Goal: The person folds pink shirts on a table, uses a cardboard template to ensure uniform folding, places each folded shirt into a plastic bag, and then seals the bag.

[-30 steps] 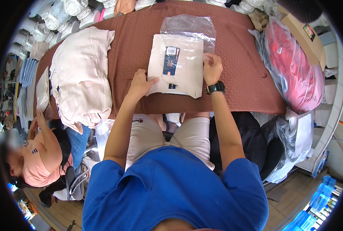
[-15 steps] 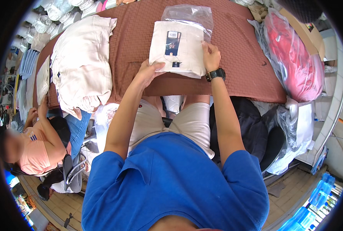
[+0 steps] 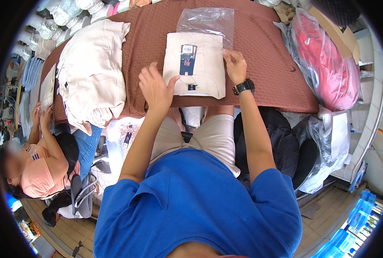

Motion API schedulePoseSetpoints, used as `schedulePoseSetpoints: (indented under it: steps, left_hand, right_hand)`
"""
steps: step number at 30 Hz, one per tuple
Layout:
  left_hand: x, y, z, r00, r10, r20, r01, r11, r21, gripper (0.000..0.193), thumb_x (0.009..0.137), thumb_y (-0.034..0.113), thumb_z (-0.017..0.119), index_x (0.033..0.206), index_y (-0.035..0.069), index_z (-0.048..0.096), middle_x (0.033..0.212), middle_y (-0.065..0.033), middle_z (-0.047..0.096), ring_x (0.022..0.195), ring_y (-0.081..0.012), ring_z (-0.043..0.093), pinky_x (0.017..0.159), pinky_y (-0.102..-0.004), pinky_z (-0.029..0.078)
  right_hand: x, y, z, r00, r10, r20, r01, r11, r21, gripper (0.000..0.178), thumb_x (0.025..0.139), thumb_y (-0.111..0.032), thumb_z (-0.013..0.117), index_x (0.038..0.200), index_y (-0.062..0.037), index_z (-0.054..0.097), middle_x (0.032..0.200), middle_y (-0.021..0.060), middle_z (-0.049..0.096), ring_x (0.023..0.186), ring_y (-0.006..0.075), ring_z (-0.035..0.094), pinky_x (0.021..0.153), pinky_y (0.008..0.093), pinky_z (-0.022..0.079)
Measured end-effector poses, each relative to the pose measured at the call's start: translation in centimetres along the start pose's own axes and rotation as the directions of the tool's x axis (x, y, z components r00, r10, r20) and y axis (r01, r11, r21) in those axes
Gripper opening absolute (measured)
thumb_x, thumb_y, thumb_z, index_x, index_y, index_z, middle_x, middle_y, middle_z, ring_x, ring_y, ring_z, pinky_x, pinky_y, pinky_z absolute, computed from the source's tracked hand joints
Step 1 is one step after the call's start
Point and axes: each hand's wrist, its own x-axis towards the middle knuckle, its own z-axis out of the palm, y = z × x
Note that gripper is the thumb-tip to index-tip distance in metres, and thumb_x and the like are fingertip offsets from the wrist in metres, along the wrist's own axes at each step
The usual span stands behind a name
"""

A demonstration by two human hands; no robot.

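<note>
A flat, folded cream garment [image 3: 208, 64] lies near the front edge of the brown-covered table [image 3: 260, 73]. On it is a dark blue hang tag [image 3: 187, 60] with a white sticker, and below that a small dark label [image 3: 192, 87]. My left hand [image 3: 156, 87] is open beside the garment's left side, fingers spread and thumb near the tag. With thumb and fingertips, my right hand [image 3: 236, 66], below which sits a black wristwatch, pinches the garment's right edge. Behind the garment a clear plastic bag [image 3: 206, 21] lies flat, its near end hidden under the cloth.
To the left rises a pile of cream garments [image 3: 92, 69]. Further left a seated person [image 3: 47, 159] handles a pale folded piece [image 3: 48, 88] at the table edge. Red goods in a clear bag [image 3: 325, 64] and a cardboard box [image 3: 335, 32] stand on the right.
The folded garment has come toward me and slightly left, showing more of the bag behind it. My left hand has let go of its lower left corner and opened.
</note>
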Motion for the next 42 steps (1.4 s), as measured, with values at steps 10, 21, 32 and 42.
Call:
schedulePoseSetpoints:
  steps: [10,21,32,42]
  left_hand:
    - [17.2,4.2,9.7,0.791,0.610,0.057,-0.525,0.722,-0.450,0.035,0.090,0.014,0.068,0.121,0.003,0.057,0.114,-0.0181,0.067,0.104,-0.0388,0.063,0.088,-0.0418,0.050]
    - [21.6,1.8,14.2,0.835,0.362,0.414,0.131,0.600,-0.789,0.014,0.098,0.012,0.055,0.100,-0.002,0.060,0.105,-0.0155,0.070,0.104,-0.0287,0.070,0.087,-0.0365,0.053]
    - [19.4,0.7,14.2,0.702,0.619,0.354,-0.415,0.758,-0.504,0.016,0.094,0.026,0.067,0.094,0.011,0.067,0.160,-0.0197,0.031,0.144,-0.0411,0.034,0.116,-0.0466,0.031]
    - [19.4,2.2,12.7,0.818,0.566,0.101,-0.403,0.689,-0.602,0.018,0.095,0.025,0.064,0.096,0.007,0.067,0.143,-0.0173,0.053,0.123,-0.0414,0.056,0.102,-0.0439,0.046]
  right_hand:
    - [9.4,-0.7,2.7,0.952,-0.286,0.106,0.283,0.958,0.049,0.034,0.085,-0.022,0.075,0.116,-0.0072,0.070,0.117,0.0195,0.065,0.108,0.0354,0.062,0.093,0.0441,0.050]
    - [5.9,1.5,5.4,0.892,0.452,0.030,-0.414,0.840,-0.351,0.094,0.070,-0.057,0.083,0.132,0.0053,0.048,0.135,0.0290,0.047,0.126,0.0472,0.047,0.104,0.0532,0.043]
    - [6.4,3.2,6.2,0.976,0.219,0.000,-0.212,0.948,-0.239,0.075,0.077,-0.040,0.082,0.131,-0.0001,0.050,0.129,0.0248,0.053,0.125,0.0411,0.047,0.105,0.0509,0.041]
    - [8.5,-3.6,5.4,0.931,0.242,-0.273,-0.316,0.909,-0.273,0.063,0.091,-0.059,0.058,0.114,-0.0006,0.062,0.113,0.0224,0.063,0.114,0.0415,0.051,0.099,0.0523,0.041]
